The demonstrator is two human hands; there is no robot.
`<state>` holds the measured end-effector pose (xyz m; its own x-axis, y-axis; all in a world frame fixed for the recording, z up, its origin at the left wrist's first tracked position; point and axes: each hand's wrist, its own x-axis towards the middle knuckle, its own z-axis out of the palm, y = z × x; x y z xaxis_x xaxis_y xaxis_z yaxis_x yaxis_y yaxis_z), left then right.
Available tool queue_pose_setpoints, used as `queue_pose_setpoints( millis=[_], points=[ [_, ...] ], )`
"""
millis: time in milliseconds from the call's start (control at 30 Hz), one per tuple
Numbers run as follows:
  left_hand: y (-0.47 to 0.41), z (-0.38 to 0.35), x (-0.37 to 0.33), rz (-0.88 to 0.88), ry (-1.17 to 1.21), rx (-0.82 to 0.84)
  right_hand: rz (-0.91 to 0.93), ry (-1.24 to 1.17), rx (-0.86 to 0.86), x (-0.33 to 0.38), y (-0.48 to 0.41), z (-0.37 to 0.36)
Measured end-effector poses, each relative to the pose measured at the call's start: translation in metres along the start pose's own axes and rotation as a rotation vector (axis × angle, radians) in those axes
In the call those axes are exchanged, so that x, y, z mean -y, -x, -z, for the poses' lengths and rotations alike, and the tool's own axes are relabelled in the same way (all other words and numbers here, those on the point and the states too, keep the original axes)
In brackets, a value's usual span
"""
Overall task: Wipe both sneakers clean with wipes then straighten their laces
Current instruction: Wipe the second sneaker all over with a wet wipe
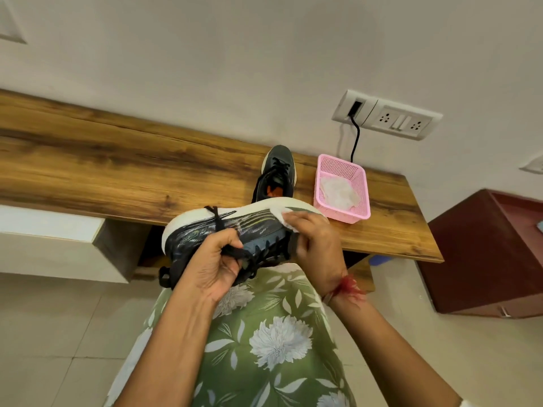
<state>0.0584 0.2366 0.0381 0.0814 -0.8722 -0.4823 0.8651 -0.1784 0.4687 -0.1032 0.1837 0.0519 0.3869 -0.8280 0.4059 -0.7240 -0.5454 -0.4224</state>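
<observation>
Head view: left grip (214, 259) holds sneaker (202, 227) just before desk (117, 171) edge; right grip (318, 245) pinches wipe (282, 220) on sole.

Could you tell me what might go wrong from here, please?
The held sneaker is in mid-air, gripped by the left hand alone; pressing the wipe with the right hand could twist it loose. Its laces bunch under the left fingers and may tangle. The pink basket near the desk edge could be knocked off.

Nothing to read here: the held sneaker (252, 227) shows only streaked lines along its side, no legible brand, and the wall socket plate (399, 120) carries no readable marking.
</observation>
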Motion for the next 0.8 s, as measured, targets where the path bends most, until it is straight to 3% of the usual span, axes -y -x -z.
queue_pose_setpoints(
  millis=[100, 267, 467, 667, 800],
  points=[
    [0.0, -0.003, -0.001, -0.007, -0.006, 0.048, 0.009, -0.051, -0.046, 0.019, 0.01, -0.003],
    [0.01, -0.013, 0.005, 0.034, -0.03, 0.054, 0.274, -0.062, 0.035, 0.042, 0.027, -0.005],
    [0.008, -0.017, 0.007, -0.008, 0.003, -0.004, 0.02, 0.042, -0.151, 0.007, 0.013, 0.007],
    [0.008, -0.014, 0.007, 0.054, -0.006, 0.045, 0.287, 0.059, 0.032, 0.029, 0.03, 0.004],
    [0.008, -0.017, 0.012, 0.037, -0.018, 0.043, 0.087, 0.125, -0.085, 0.005, 0.008, 0.013]
  ],
)
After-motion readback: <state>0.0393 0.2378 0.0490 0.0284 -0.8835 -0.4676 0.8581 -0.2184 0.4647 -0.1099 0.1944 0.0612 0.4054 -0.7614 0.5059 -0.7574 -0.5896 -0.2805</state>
